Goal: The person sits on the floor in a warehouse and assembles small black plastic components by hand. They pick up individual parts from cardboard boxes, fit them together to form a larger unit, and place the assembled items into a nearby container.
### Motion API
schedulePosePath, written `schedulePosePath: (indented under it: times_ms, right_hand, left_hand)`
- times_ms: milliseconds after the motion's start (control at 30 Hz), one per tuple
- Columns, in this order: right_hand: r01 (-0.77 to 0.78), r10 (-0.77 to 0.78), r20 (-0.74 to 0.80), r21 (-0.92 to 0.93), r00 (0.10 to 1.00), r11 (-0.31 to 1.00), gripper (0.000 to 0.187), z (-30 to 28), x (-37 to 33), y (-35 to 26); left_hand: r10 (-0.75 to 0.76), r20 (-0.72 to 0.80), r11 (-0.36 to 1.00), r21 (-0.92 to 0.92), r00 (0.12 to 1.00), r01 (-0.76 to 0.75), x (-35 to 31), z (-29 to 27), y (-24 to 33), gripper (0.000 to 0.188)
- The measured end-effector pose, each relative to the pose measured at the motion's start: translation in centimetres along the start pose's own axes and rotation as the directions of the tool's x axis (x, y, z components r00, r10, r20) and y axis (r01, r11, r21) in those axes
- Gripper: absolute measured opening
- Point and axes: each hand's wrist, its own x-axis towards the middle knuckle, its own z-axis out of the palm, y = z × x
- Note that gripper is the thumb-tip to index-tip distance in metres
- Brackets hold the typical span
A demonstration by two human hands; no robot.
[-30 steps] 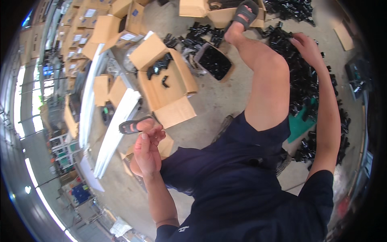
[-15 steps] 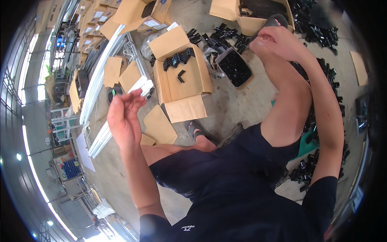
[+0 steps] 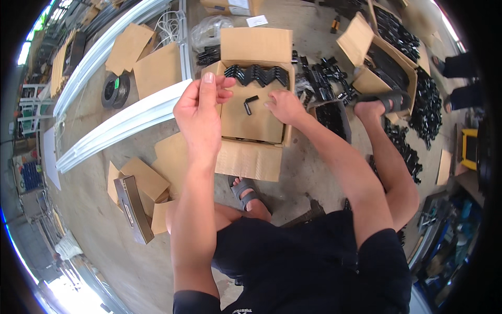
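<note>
Closest, the left hand [image 3: 201, 116] is raised, its grip slack and fingers loosely curled. Beyond it, the right hand [image 3: 286, 107] reaches over the right side of a cardboard box [image 3: 248, 159]; whether those bent fingers pinch anything, I cannot tell. One black angle piece [image 3: 248, 108] (elbow-shaped) lies inside, just left of that hand, with a row of black pieces [image 3: 256, 75] behind it.

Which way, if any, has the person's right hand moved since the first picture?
Yes, leftward: the right hand was at the black parts, well right of the open cardboard box, and is now at that box's right side.
</note>
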Motion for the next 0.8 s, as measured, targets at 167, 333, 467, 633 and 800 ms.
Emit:
schedulePosePath:
  times_ms: [167,333,467,633,800]
  right_hand:
    - [-0.233,0.226,-0.225,-0.004,0.948,0.972,0.049,7.0,9.6,0.7]
    - [-0.389,0.405,-0.285,0.115,0.869,0.914,0.050,9.8,11.6,-0.6]
    - [-0.470,0.492,-0.175,0.154,0.853,0.869,0.048,9.9,12.1,-0.7]
    - [-0.430,0.414,-0.147,-0.109,0.899,0.896,0.035,9.8,11.6,-1.1]
    - [-0.308,0.298,-0.107,-0.102,0.949,0.946,0.027,9.2,10.1,-1.1]
  left_hand:
    - [-0.129,-0.119,0.963,-0.250,0.984,0.096,0.8,-2.1,-0.1,0.034]
    - [-0.166,-0.109,0.938,-0.323,0.980,0.123,0.9,-3.1,-0.5,0.033]
    - [-0.203,-0.079,0.918,-0.362,0.976,0.161,0.4,-3.3,-0.7,0.033]
    - [-0.187,-0.060,0.918,-0.366,0.981,0.152,-0.5,-3.4,-0.9,0.031]
    - [-0.203,-0.087,0.940,-0.297,0.975,0.169,-0.7,-3.4,-1.1,0.028]
